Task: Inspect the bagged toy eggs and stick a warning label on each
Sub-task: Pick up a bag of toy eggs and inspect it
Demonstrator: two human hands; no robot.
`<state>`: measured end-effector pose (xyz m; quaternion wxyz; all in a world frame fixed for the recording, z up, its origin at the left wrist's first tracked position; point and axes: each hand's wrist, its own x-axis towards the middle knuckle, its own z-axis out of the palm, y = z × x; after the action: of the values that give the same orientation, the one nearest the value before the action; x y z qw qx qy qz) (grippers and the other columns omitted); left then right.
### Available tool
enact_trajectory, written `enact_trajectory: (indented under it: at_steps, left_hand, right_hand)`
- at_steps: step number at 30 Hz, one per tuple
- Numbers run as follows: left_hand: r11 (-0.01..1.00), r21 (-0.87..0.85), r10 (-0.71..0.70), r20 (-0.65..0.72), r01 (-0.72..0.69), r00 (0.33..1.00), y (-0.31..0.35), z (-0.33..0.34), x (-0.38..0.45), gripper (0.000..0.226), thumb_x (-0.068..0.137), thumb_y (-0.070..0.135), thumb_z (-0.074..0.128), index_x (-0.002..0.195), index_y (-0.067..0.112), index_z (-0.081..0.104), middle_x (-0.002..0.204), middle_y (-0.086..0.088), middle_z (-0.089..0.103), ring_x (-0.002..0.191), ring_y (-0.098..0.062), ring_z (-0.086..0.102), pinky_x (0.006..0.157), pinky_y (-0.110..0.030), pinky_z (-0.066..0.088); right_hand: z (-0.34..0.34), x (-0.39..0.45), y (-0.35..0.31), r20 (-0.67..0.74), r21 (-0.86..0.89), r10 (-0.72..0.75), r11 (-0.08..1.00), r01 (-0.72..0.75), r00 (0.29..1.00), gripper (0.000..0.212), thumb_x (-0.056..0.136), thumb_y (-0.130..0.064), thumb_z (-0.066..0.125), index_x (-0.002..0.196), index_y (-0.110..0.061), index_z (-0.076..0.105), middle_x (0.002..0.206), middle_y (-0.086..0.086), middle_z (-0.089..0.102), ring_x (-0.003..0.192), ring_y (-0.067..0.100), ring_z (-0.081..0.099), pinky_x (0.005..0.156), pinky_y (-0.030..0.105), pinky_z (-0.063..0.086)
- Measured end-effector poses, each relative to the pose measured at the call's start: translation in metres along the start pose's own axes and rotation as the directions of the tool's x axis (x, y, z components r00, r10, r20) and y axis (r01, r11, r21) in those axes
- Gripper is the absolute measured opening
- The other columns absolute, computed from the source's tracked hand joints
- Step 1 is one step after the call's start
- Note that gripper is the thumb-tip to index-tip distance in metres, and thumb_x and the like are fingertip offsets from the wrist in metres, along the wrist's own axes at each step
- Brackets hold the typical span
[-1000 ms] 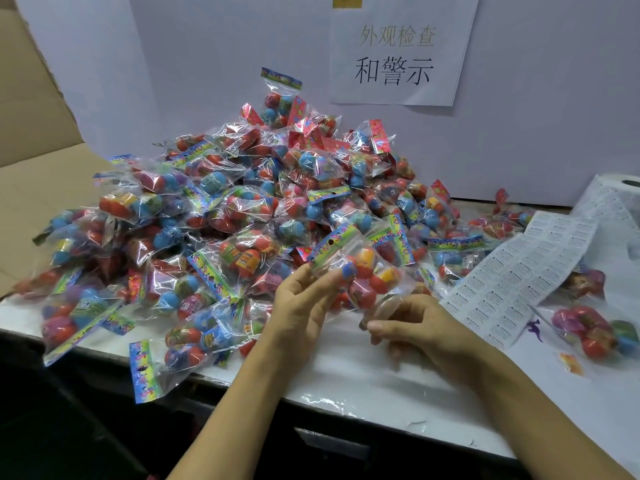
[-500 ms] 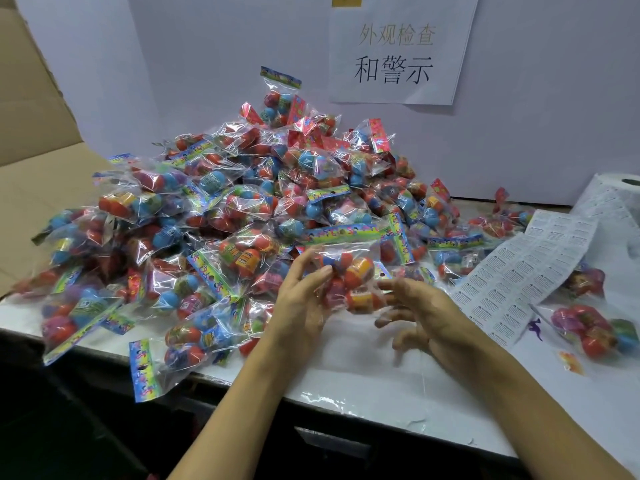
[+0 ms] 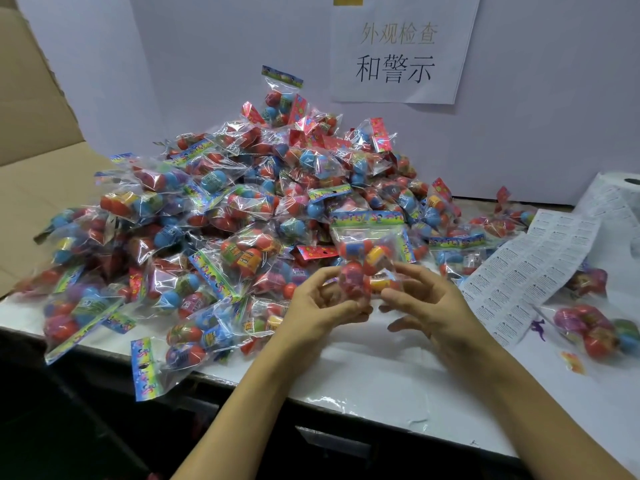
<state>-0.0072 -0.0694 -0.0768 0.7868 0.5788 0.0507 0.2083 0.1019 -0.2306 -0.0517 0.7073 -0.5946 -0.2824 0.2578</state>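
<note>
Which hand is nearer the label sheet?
Right. The right hand is just beside the label sheet, on its near-left; the left hand is farther left, across the held bag.

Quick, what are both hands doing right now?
Left hand: holding the bag of toy eggs at its bottom.
Right hand: fingers curled on the same bag's lower right side, holding it too.

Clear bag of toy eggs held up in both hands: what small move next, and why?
Probably free the right hand and reach for the white strip of warning labels to its right. The clear bag of coloured toy eggs is upright in front of the pile, the left hand also grips it, and no label shows on it.
</note>
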Motion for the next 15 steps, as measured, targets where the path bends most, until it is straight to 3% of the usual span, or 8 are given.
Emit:
enact_trajectory:
  at_steps: [3,6,10,15]
  left_hand:
    - [1.0,0.012,-0.009,-0.007,0.01,1.0,0.001,0.001,-0.001,0.048,0.075,-0.001,0.08,0.119,0.006,0.063,0.096,-0.021,0.076,0.085,-0.031,0.074,0.075,-0.035,0.059]
    - [0.999,-0.025,-0.021,-0.01,0.021,1.0,0.004,0.003,-0.002,0.045,0.076,0.001,0.081,0.118,0.004,0.065,0.097,-0.026,0.075,0.085,-0.034,0.075,0.075,-0.034,0.06]
    - [0.989,-0.14,-0.039,0.001,0.039,0.999,0.011,0.003,-0.002,0.051,0.081,0.002,0.072,0.127,-0.01,0.056,0.105,-0.033,0.072,0.09,-0.038,0.076,0.075,-0.033,0.06]
    - [0.978,-0.192,-0.09,-0.016,0.085,0.996,0.014,0.006,-0.002,0.053,0.082,-0.01,0.063,0.134,-0.012,0.051,0.099,-0.028,0.072,0.082,-0.034,0.077,0.071,-0.032,0.061]
  right_hand:
    - [0.001,0.0,0.003,0.043,-0.037,-0.003,0.999,0.005,0.999,0.053,0.066,-0.023,0.085,0.115,-0.037,0.072,0.081,0.019,0.073,0.063,0.024,0.068,0.051,0.03,0.054]
    - [-0.002,0.0,0.002,0.037,0.0,-0.001,1.0,0.001,0.999,0.062,0.067,-0.021,0.081,0.126,-0.022,0.065,0.075,0.02,0.072,0.057,0.026,0.067,0.052,0.029,0.054]
    - [-0.002,0.001,-0.003,0.067,0.071,-0.01,0.997,0.005,0.998,0.051,0.077,-0.014,0.069,0.127,-0.016,0.061,0.082,0.021,0.075,0.066,0.025,0.073,0.056,0.027,0.058]
    - [-0.007,0.001,-0.007,0.113,0.053,0.052,0.997,-0.058,0.992,0.043,0.096,0.001,0.051,0.139,-0.002,0.053,0.096,0.028,0.074,0.073,0.026,0.074,0.061,0.028,0.059]
